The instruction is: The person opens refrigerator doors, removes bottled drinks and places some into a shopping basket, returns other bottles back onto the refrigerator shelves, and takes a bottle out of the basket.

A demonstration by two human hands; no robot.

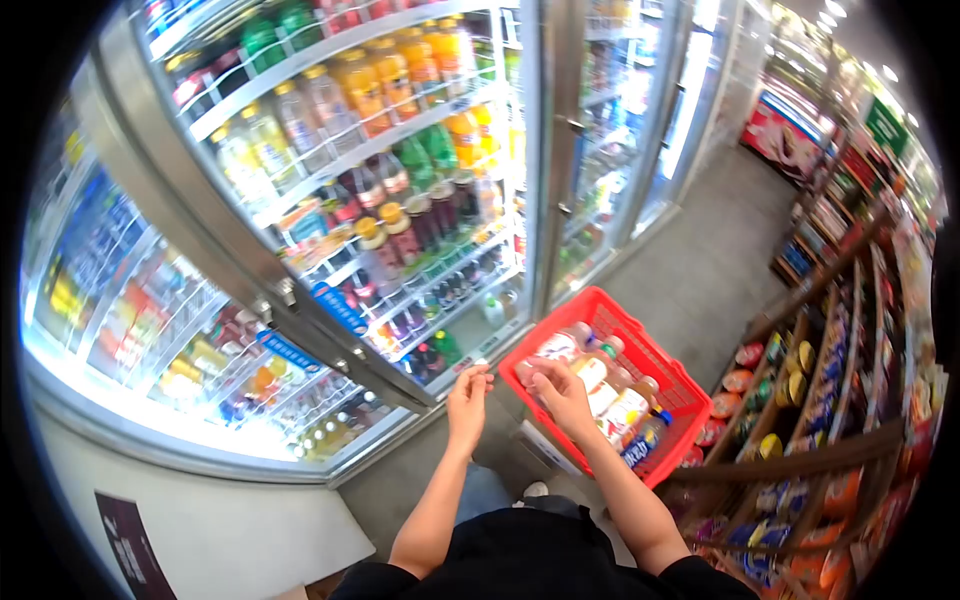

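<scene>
A red shopping basket (690, 400) with several bottles in it stands a little right of the middle of the view. Among them is a blue-capped bottle (648, 437) near the basket's lower side. Over the basket's left edge is my right hand (564, 398), its fingers curled together above the bottles; whether anything small is between them cannot be made out. My left hand (468, 400) is raised in front of the cooler's lower edge, left of the basket, with its fingers drawn together. What it holds, if anything, is too small to name.
Glass-door coolers (545, 150) full of drinks run along the left and centre. Steel door frames (215, 210) meet near two blue labels. Snack shelves (800, 400) line the right side, and a red-and-white freezer (785, 135) stands farther back. A white panel (230, 520) is at lower left.
</scene>
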